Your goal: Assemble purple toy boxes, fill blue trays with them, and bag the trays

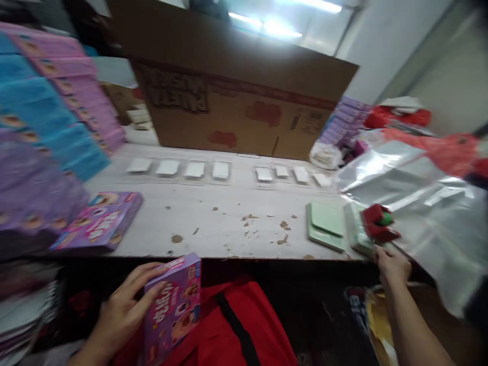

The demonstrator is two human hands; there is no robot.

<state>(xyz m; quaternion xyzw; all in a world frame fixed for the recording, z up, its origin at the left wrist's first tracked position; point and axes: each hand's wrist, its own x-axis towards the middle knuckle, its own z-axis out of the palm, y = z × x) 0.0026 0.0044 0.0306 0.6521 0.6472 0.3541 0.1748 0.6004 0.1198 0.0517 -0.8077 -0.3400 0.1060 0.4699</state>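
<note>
Beside a red dispenser (370,217), the right hand's (393,265) grip is unclear; a purple box (176,305) is clasped by the left hand (124,305).

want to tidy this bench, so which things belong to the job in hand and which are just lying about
Likely in the job:
- purple box, held by the left hand
- red tape dispenser, by its look, at the right hand
- white stacks in clear trays

Probably just lying about:
- cardboard carton
- red plastic bag
</note>
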